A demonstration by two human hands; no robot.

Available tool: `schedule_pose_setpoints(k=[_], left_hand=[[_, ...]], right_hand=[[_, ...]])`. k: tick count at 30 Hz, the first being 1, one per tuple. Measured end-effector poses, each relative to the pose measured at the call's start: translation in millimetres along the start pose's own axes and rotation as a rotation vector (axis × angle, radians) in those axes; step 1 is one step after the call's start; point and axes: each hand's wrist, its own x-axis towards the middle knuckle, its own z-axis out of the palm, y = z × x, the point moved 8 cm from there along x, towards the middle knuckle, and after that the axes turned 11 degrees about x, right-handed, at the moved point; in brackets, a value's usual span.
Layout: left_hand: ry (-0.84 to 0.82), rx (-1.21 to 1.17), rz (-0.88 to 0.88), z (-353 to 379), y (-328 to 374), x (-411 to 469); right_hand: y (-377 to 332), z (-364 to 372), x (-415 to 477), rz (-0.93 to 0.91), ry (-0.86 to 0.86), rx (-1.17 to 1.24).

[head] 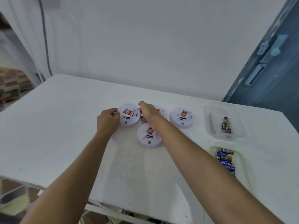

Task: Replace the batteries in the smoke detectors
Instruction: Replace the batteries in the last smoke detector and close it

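I have both grips on the detector (pixel 129 117) at the upper left of the cluster in mid-frame. The left grip (pixel 107 120) pinches its left rim with curled fingers. The right grip (pixel 148 110) reaches across and closes on its right rim, thumb tucked below. Holding opposite edges like that looks to me like a set-up for a twist, one side bracing while the other turns, to free the cover from its base. The detector sits face up on the tabletop (pixel 64 126), red label showing, so I judge its battery bay is not yet exposed.

Three more wait close by. The near detector (pixel 149 139) lies just below my right wrist, the rear detector (pixel 163 112) is half hidden behind the right grip, and the right detector (pixel 182 120) sits further right. All are face up and look unopened, so I'd say the job is at its start.

At right of frame a clear tray (pixel 208 113) holds a few loose cells (pixel 225 125), probably a place for spent ones. Below it a green-rimmed tray (pixel 242 160) holds a stack of batteries (pixel 225 159), likely the fresh supply, within easy reach of my right arm.

The detectors are packed tightly, so turning this one may nudge its neighbours. I'd lift it clear first.
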Motion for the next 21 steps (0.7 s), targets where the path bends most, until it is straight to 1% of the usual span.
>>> schedule_pose_setpoints(k=[4, 6, 10, 16, 19, 21], left_hand=[[-0.002, 0.046, 0.007, 4.4, -1.4, 4.2], [-0.003, 0.048, 0.006, 5.0, -4.3, 7.1], [0.015, 0.052, -0.007, 3.7, -5.3, 7.9], [-0.033, 0.101, 0.034, 7.7, -0.1, 8.3], [-0.047, 0.113, 0.036, 8.2, 0.0, 8.7], [-0.047, 0.133, 0.019, 8.3, -0.6, 8.8]], right_hand=[[-9.5, 3.9, 0.4, 0.009, -0.026, -0.107], [-13.1, 7.8, 0.9, 0.009, -0.034, -0.118], [-14.6, 13.6, -3.5, 0.05, -0.06, -0.076], [-11.6, 17.2, -10.4, 0.069, -0.08, 0.0], [-10.5, 14.8, -13.7, 0.061, -0.082, 0.034], [-12.8, 10.9, -17.5, 0.03, -0.075, 0.009]])
